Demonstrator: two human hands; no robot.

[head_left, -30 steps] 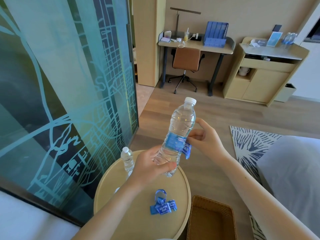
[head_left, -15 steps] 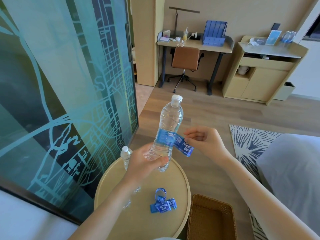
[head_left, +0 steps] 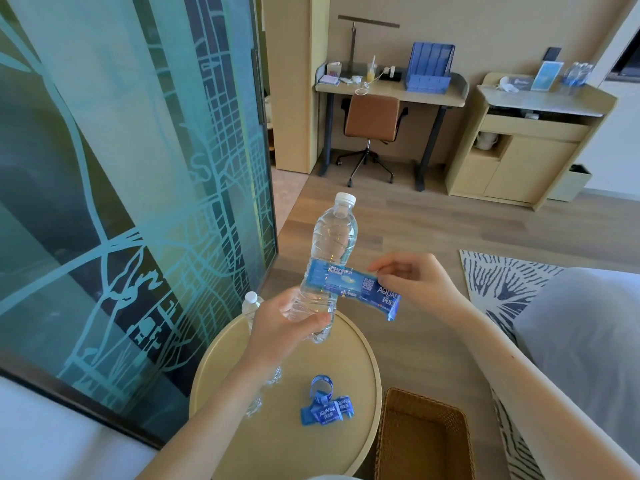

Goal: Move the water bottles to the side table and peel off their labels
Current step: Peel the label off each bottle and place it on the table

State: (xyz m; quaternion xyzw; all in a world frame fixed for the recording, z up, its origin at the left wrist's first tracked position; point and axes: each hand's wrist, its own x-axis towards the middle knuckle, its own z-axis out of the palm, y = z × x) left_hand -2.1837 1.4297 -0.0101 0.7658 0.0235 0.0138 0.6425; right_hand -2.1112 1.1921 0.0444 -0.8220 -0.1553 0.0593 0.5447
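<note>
Left hand [head_left: 280, 327] is gripping the bottle [head_left: 334, 237] low, above the table [head_left: 298, 448]. Right hand [head_left: 415, 282] is pinching the label [head_left: 349, 282], now trailing out as a long strip where a short flap was showing before. Peel judged nearly complete; one end is still clinging.

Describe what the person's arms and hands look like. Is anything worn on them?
Both arms are bare as far as the picture shows: no sleeve covers the left forearm or the right forearm. The left hand and the right hand wear no gloves. No ring, watch or bracelet is visible on the fingers or wrists.
</note>
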